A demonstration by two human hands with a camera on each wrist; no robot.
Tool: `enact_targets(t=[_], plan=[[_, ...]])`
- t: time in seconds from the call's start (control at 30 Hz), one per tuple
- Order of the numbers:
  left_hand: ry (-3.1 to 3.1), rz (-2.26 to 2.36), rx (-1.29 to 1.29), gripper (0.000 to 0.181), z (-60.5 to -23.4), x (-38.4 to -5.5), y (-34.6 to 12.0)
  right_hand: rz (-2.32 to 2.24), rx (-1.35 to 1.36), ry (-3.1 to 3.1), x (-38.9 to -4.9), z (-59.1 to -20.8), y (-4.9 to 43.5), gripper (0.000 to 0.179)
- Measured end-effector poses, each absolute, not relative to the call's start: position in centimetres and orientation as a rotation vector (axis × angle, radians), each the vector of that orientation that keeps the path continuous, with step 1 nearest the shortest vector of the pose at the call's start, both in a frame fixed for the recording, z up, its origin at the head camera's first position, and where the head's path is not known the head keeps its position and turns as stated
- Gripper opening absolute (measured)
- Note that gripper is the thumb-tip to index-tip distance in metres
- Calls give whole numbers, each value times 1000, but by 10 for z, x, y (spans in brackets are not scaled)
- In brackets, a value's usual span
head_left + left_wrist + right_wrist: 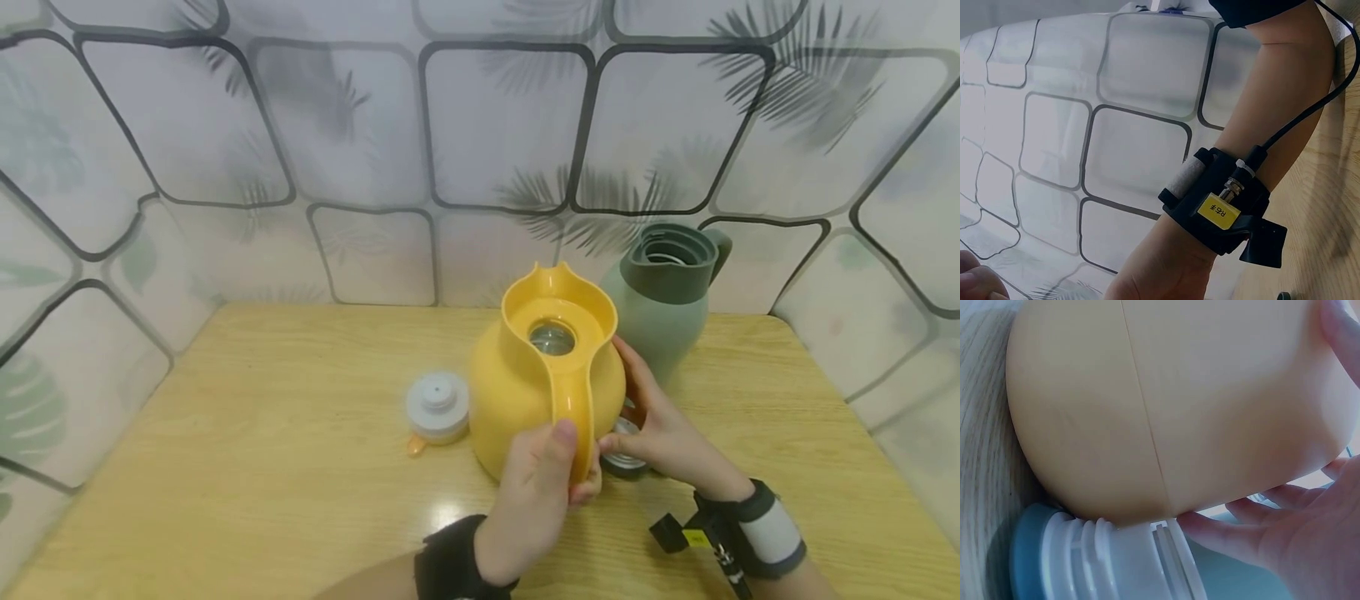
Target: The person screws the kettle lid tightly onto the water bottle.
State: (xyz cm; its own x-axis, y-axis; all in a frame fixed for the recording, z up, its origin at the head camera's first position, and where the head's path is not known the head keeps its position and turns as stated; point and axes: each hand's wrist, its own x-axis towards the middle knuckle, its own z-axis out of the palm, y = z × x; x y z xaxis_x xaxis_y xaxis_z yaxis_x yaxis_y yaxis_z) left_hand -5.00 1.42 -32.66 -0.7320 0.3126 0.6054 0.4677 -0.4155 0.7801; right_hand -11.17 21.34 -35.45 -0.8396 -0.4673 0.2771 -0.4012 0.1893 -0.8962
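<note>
A yellow vacuum jug (498, 392) stands on the table, its top uncovered and a shiny inner neck visible. My left hand (536, 492) grips its handle (572, 400), thumb on top. On the jug's right side, the fairly straight fingers of my right hand (660, 429) touch the body; the right wrist view shows this hand (1310, 534) against the yellow wall. Close to those fingers stands a white threaded stopper (1129, 556) with a dark teal base, partly hidden by the hand in the head view. In the left wrist view, the right hand (1157, 281) shows only partly.
A green jug (660, 308), also uncovered, stands behind and to the right. Left of the yellow jug lies a white stopper (437, 404) with an orange tab. The wooden table (262, 442) meets a patterned curtain (360, 167) at the back. A cable (1316, 103) runs along the right forearm.
</note>
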Motion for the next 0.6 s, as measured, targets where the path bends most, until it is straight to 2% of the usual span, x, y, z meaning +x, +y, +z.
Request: enact_targets(t=[0.6], plan=[[-1651, -2305, -1121, 54, -327, -50, 12, -1756, -875, 2382, -113, -355, 214, 105]])
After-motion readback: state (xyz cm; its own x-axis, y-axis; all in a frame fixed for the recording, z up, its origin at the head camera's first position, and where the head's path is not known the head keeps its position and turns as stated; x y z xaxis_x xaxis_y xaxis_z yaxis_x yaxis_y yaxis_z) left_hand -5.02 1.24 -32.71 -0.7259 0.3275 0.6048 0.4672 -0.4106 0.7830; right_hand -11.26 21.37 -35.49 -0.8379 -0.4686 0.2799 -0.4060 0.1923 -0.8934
